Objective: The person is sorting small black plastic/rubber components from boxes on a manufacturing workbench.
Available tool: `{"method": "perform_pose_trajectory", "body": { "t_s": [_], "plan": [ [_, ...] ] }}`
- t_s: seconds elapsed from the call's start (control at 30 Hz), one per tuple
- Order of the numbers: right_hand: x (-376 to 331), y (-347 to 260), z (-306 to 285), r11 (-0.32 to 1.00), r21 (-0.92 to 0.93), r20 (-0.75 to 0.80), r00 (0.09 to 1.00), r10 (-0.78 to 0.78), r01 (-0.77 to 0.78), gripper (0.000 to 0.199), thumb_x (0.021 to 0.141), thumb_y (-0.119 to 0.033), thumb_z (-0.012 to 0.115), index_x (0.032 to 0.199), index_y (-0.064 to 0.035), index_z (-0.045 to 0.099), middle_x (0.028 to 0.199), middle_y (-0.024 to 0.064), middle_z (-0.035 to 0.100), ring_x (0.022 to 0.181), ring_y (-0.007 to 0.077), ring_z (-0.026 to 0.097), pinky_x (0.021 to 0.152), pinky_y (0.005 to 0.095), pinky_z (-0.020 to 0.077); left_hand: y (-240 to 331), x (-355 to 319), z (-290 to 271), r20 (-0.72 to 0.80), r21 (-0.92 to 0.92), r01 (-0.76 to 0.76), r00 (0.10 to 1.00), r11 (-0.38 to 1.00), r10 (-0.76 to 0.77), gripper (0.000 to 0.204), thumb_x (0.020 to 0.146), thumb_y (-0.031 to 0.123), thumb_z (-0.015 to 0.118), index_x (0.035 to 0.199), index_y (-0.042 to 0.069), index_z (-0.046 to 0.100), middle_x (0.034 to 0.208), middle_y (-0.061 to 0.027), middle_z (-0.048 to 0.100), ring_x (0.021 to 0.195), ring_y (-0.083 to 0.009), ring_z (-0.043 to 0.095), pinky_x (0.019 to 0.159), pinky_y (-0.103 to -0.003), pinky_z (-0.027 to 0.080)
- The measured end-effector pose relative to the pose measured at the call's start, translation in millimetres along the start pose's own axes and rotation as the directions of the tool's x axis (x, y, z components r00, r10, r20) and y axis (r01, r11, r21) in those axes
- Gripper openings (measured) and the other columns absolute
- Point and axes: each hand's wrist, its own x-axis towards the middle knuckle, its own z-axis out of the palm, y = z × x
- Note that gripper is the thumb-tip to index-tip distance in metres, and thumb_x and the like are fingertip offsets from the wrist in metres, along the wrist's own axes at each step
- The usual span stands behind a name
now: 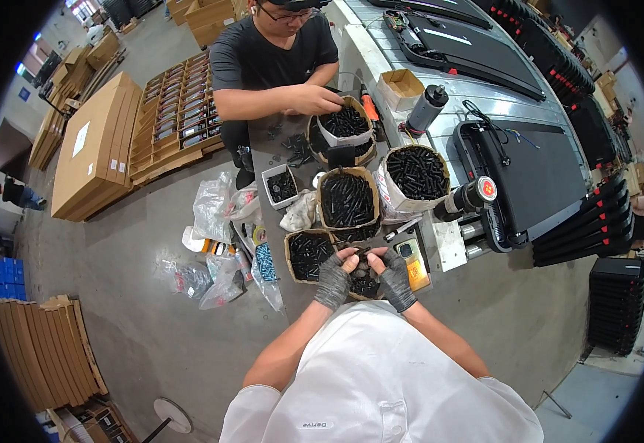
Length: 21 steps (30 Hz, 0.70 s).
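My left hand [334, 279] and my right hand [393, 278], both in grey fingerless gloves, meet close in front of me. Their thumbs and fingertips pinch together around a small dark part [361, 253], too small to name. Just beneath is a bag or box of small black parts [365, 288], partly covered by my hands. An open carton of black parts [308, 256] stands beside my left hand. Farther off are a carton of black screw-like pieces [348, 199] and a white bag of similar pieces [417, 172]. A phone [412, 266] lies right of my right hand.
Across the table a co-worker's hand [318, 100] reaches into another carton of black parts [345, 120]. A small white box [280, 186] and plastic bags [212, 203] lie to the left. To the right is a metal conveyor [440, 81] with a black machine panel [525, 173].
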Motion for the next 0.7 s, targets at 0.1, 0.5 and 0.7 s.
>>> {"method": "perform_pose_trajectory", "body": {
  "t_s": [0.1,0.5,0.7],
  "plan": [
    [3,5,-3,0.995,-0.073,-0.036,0.997,-0.064,0.061,0.022,0.093,-0.016,0.059,0.107,-0.0002,0.058,0.093,0.0041,0.062,0.088,0.0115,0.056,0.080,0.0264,0.0467,3,-2,0,0.043,0.161,-0.083,0.996,0.983,0.077,0.028,0.087,0.017,0.068,0.111,0.003,0.062,0.100,-0.0050,0.065,0.090,-0.0144,0.060,0.082,-0.029,0.050],
    [5,-1,-8,0.938,-0.261,0.075,0.974,-0.216,0.228,0.018,0.090,-0.013,0.059,0.101,0.0000,0.060,0.089,0.0065,0.062,0.085,0.0155,0.058,0.078,0.0287,0.0468,35,-19,17,0.245,0.426,-0.322,0.941,0.846,0.234,0.037,0.084,0.015,0.068,0.117,0.000,0.061,0.108,-0.0108,0.066,0.103,-0.0176,0.060,0.091,-0.031,0.045],
    [-2,-14,-8,0.843,-0.396,0.214,0.929,-0.301,0.364,0.016,0.085,-0.007,0.058,0.099,0.0004,0.062,0.088,0.0136,0.061,0.085,0.0264,0.061,0.077,0.0339,0.0473,43,-14,9,0.393,0.753,-0.369,0.916,0.545,0.077,0.037,0.083,0.019,0.063,0.113,-0.002,0.062,0.099,-0.0134,0.067,0.094,-0.0203,0.063,0.086,-0.031,0.047]
  ]
}}
